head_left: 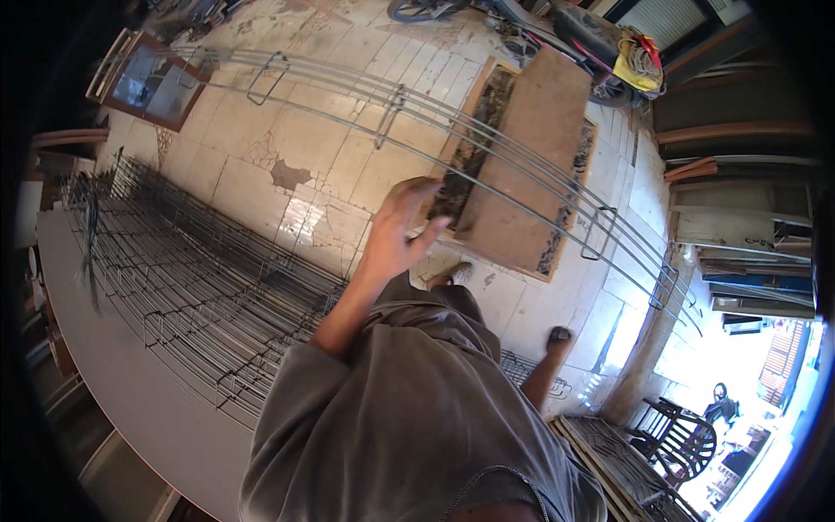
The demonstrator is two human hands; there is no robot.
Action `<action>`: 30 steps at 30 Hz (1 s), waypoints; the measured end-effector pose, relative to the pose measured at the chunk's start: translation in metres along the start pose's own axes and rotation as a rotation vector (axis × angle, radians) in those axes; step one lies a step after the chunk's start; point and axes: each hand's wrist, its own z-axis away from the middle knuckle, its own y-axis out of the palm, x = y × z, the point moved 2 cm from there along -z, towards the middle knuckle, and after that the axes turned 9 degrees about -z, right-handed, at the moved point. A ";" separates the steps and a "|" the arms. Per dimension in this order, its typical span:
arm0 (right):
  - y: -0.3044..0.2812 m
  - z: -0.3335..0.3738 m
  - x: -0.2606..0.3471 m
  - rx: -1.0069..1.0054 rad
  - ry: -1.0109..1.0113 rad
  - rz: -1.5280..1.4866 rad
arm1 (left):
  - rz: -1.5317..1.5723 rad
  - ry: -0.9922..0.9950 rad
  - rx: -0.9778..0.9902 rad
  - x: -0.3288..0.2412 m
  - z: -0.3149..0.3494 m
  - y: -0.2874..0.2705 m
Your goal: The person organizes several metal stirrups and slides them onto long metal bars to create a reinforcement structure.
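Observation:
A long, narrow cage of steel rods (339, 119) with several rectangular wire stirrups (598, 232) stretches across the view from upper left to right. My left hand (398, 228) is raised on the near side of it, thumb and fingers apart, with nothing in the grasp. Whether the fingertips touch a rod cannot be told. Low at my right side, my right hand (557, 341) is closed around something small and dark that I cannot make out. Under the cage's middle lies a brown board (513, 165) on a wider wooden panel with dark, rough edges.
Stacked steel cages (217, 304) fill the left on a grey tabletop (130, 374). A wood-framed glass piece (159, 84) stands by the cage's far left end. A motorcycle (600, 52), a yellow bag (639, 65), shelved boards (739, 217) and a dark chair (683, 439) line the right.

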 end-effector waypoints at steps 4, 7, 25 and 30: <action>0.159 0.098 0.004 -0.057 0.834 -0.867 | 0.174 -0.489 -0.371 0.075 0.061 -0.042; 0.184 0.096 0.083 0.221 0.702 -0.438 | 0.339 -0.872 -0.751 0.115 0.092 -0.069; 0.314 0.023 0.280 1.128 -0.110 0.209 | 0.509 -0.762 0.177 0.122 0.075 0.017; 0.278 0.026 0.268 0.923 0.076 0.220 | 0.390 -0.741 0.368 0.112 -0.017 0.098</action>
